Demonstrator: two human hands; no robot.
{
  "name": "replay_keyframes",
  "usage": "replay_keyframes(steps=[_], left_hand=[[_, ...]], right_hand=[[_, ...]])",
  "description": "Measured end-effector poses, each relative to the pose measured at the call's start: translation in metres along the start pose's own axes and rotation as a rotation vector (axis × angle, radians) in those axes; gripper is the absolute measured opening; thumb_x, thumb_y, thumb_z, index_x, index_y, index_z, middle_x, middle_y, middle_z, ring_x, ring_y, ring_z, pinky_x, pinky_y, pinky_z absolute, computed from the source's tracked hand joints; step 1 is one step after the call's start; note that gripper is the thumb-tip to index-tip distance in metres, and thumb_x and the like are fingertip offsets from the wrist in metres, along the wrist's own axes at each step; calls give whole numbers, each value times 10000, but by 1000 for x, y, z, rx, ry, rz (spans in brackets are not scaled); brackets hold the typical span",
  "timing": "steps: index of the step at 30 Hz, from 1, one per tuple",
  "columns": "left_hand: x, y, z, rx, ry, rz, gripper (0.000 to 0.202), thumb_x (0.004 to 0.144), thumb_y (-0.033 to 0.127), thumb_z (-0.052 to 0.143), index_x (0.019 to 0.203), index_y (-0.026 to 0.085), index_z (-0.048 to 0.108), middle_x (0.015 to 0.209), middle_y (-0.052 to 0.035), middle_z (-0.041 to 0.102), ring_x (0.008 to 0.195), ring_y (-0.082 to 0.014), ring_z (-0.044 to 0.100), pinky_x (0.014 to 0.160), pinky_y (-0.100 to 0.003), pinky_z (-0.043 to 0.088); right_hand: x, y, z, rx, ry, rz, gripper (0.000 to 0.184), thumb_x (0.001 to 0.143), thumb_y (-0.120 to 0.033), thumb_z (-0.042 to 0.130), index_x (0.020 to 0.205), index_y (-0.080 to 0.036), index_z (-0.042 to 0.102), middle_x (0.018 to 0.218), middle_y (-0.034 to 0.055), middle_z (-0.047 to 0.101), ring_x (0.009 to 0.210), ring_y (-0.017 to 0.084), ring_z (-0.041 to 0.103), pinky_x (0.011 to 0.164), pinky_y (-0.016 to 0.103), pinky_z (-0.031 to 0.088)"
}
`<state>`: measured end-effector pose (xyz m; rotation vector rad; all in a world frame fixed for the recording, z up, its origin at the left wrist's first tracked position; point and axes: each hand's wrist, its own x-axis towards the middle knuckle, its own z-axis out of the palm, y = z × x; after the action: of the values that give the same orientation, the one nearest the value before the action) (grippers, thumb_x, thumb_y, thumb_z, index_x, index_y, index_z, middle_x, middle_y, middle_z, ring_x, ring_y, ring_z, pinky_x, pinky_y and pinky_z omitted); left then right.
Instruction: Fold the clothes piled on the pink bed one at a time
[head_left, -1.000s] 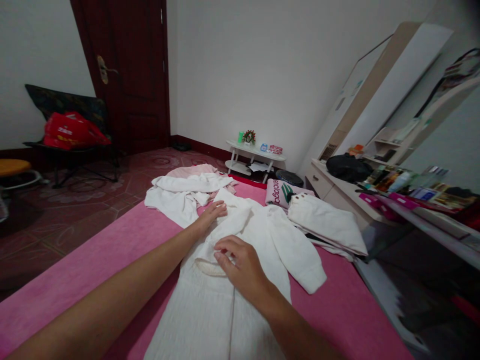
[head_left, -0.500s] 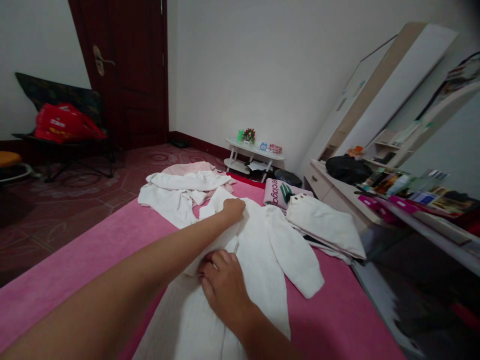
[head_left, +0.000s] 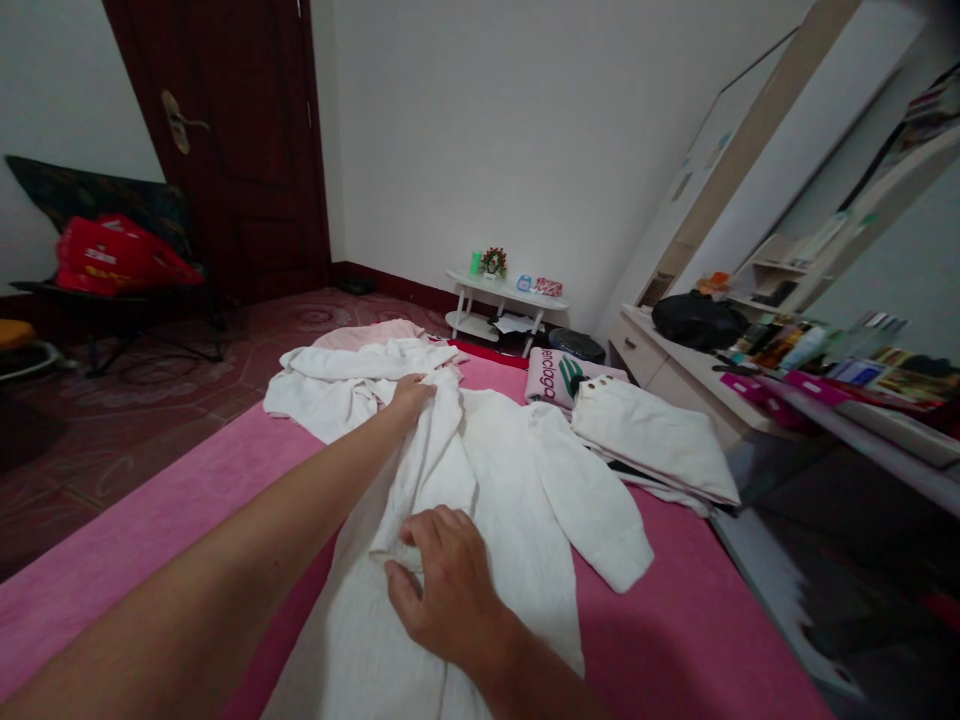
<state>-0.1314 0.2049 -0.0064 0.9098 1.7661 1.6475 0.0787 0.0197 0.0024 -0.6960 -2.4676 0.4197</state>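
Note:
A long white dress (head_left: 517, 500) lies spread on the pink bed cover, its right sleeve (head_left: 600, 510) stretched out to the side. The left sleeve (head_left: 427, 480) is folded inward over the body. At the shoulder end of that fold, my left hand (head_left: 413, 394) is closed on the fabric; its fingertips are partly hidden. My right hand (head_left: 444, 580) rests by the cuff end of the folded sleeve, thumb and fingers apart, grasping nothing visible.
Rumpled white clothing (head_left: 330, 395) lies beyond my left hand. Folded white trousers (head_left: 649, 435) and a folded printed garment (head_left: 551, 378) lie to the right. A cluttered dressing table (head_left: 637, 345) stands beside the bed (head_left: 675, 640). A low white table (head_left: 502, 290) is by the wall.
My left hand has moved left and slightly away with the shoulder fabric, and the folded sleeve now lies straighter. My right hand has loosened from the cuff, its fingers now apart.

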Motion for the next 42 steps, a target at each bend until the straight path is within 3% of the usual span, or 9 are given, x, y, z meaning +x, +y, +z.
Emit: replay_keyframes(steps=[4,7,10,16,26,30,34,38,42], left_hand=[[11,-3,-2,155,27,111,270,787,176,645,1053,133,631,959,-48,657,867,-182,627,775,-313,509],[19,-2,-3,239,74,198,341,720,131,591,1058,132,637,892,-40,672,818,-175,632,729,-259,488],[19,-1,-5,333,79,275,381,732,136,531,1104,118,609,938,-68,668,848,-182,627,743,-263,486],[-8,23,-13,597,-33,528,394,741,90,498,1091,204,638,1204,-88,568,1164,-258,494,1008,-386,367],[-26,22,2,987,-415,531,216,792,142,508,903,155,692,865,-138,692,891,-289,643,824,-383,454],[-27,1,4,1025,-486,555,345,860,197,432,1136,129,627,1106,-166,661,1017,-281,624,908,-386,446],[-29,-15,6,1046,-491,609,515,917,273,360,1383,61,413,1482,-196,347,1358,-282,345,1114,-391,262],[-39,-21,5,1091,-496,586,615,948,405,312,1433,27,318,1532,-221,218,1416,-319,215,1139,-460,186],[-70,-19,-6,1131,-523,569,613,948,445,334,1437,75,339,1532,-197,238,1416,-330,213,1132,-490,184]], right_hand=[[-1,-1,-1,-30,-63,11,405,829,-338,605,1199,-203,509,995,55,617,909,230,542,827,373,403],[1,-2,-4,-40,-51,44,308,904,-351,523,1182,-223,554,945,49,621,854,215,548,779,360,411],[5,3,-7,-49,78,74,178,919,-231,473,993,-230,635,983,58,607,927,218,528,814,371,408],[16,42,-5,-27,271,187,553,754,66,365,1190,-193,586,1349,106,453,1195,222,438,984,402,395],[25,60,-8,-46,165,250,292,759,11,438,866,-174,637,851,57,610,852,198,548,761,302,436],[22,55,-12,-139,208,253,231,744,4,454,725,-187,583,733,25,567,762,182,518,727,306,386],[17,48,-12,-219,103,205,214,776,-43,482,645,-195,553,805,47,594,817,195,516,748,327,387],[14,42,-13,-121,98,163,186,798,-54,478,739,-189,590,1176,79,596,1094,220,498,920,359,394],[12,42,-13,7,48,157,232,765,-21,446,800,-196,594,1136,72,645,1096,201,538,959,354,403]])
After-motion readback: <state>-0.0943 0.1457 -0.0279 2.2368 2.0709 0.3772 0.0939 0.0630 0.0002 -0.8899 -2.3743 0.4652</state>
